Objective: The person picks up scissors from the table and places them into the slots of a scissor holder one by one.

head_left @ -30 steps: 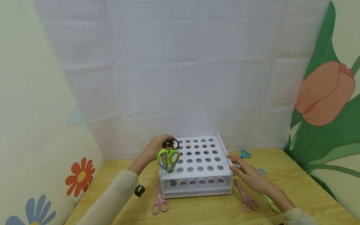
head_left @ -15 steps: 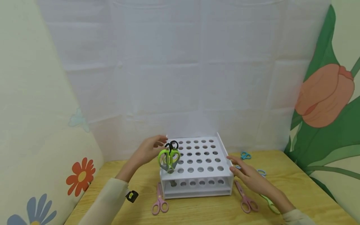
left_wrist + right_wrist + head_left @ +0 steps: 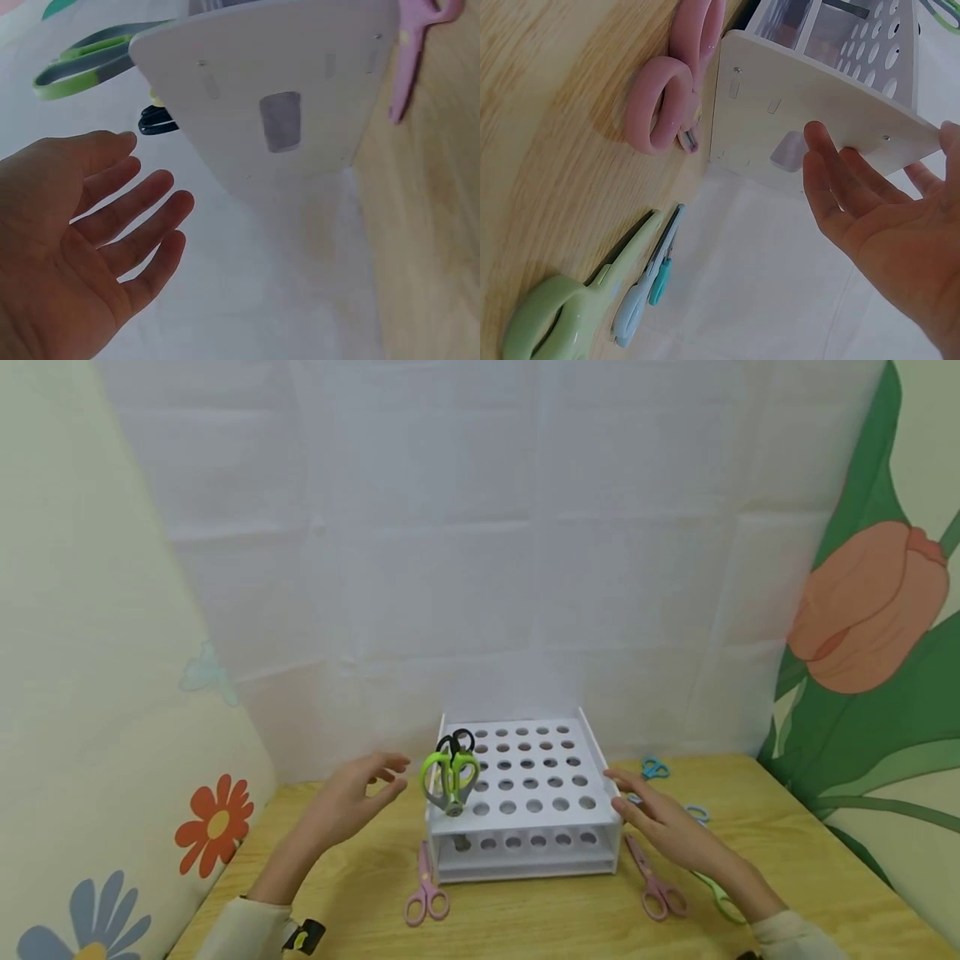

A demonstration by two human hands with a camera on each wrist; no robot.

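Observation:
A white rack (image 3: pixel 525 870) with rows of round holes stands on the table. Scissors with green-and-grey handles (image 3: pixel 453 772) sit handles-up in a hole at its front left. Behind them stand black-handled scissors (image 3: pixel 454 745), and a bit of yellow (image 3: pixel 156 97) shows between in the left wrist view. My left hand (image 3: pixel 341 802) hovers left of the rack with nothing in it, its fingers loosely bent. My right hand (image 3: pixel 678 835) touches the rack's right side panel (image 3: pixel 765 112), fingertips against the panel and along its upper edge.
Pink scissors (image 3: pixel 425 893) lie by the rack's front left corner. To the right lie more pink scissors (image 3: pixel 654 885), light green ones (image 3: pixel 720 893), pale blue ones (image 3: pixel 696 813) and teal ones (image 3: pixel 655 769). A white cloth (image 3: pixel 480 568) hangs behind the wooden table (image 3: pixel 540 927).
My left hand has let go of the black-handled scissors and drawn back to the left and toward me. Those scissors stay in the rack. My right hand has kept its place.

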